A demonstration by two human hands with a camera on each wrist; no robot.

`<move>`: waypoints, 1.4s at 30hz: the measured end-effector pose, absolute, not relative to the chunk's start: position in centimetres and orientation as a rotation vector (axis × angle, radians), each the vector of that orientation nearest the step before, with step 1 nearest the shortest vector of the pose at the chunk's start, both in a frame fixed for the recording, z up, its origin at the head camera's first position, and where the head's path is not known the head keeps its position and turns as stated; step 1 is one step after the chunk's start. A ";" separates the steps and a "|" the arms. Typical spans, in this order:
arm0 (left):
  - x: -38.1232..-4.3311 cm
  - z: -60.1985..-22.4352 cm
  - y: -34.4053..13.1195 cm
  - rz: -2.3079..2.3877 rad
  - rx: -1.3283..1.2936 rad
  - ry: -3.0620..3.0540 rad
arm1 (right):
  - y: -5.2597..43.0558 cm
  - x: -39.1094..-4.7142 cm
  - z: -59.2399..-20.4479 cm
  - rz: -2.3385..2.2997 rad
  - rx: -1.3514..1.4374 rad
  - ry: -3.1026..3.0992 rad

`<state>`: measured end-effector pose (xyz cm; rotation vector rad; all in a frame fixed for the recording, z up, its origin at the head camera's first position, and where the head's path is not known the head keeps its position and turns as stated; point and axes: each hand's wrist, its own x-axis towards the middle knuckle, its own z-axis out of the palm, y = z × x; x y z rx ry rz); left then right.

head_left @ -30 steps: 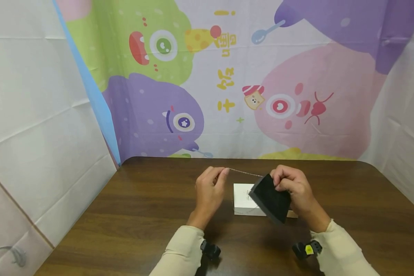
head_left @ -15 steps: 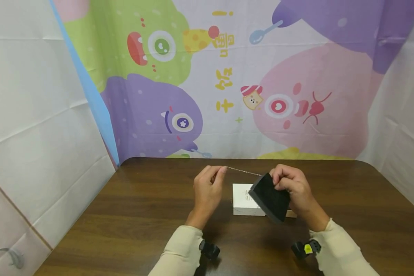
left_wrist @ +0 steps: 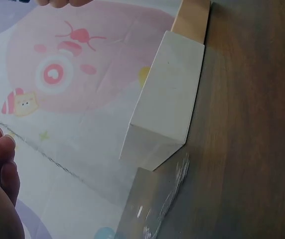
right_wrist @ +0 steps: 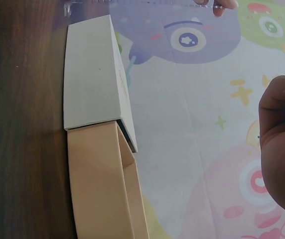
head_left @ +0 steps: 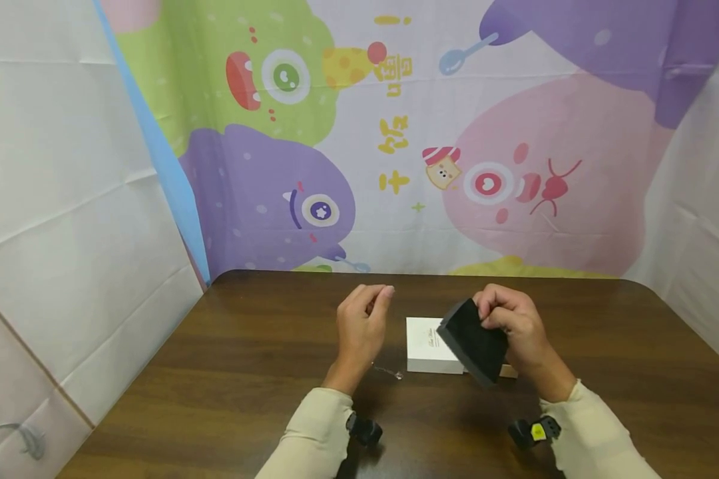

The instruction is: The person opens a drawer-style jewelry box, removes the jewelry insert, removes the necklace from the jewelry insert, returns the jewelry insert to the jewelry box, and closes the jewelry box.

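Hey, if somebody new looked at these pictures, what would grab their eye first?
Probably the backdrop of sideways cartoon monsters, filling the space behind the wooden table. Next might come the black pad in the grip of the right hand, partly hiding the white box. The fine chain in the grip of the left hand is subtler; the left wrist view shows it best.

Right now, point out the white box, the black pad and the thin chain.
White box (head_left: pixel 422 340): head view, on its top face.
Black pad (head_left: pixel 478 342): head view, middle of its broad face.
Thin chain (left_wrist: pixel 48 157): left wrist view, partway along its slanting strand.
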<state>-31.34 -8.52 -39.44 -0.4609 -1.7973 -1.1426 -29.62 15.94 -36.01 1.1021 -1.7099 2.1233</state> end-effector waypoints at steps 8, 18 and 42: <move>-31.4 -39.3 -8.6 -1.160 -0.456 -1.777 | 16.0 -29.7 -36.1 2.130 1.106 -1.704; -31.5 -38.6 -9.0 -1.206 -0.433 -1.756 | 16.0 -29.7 -36.0 2.138 1.088 -1.717; -28.7 -34.5 -9.4 -1.336 -0.411 -1.687 | 15.5 -29.3 -36.0 2.128 0.846 -1.778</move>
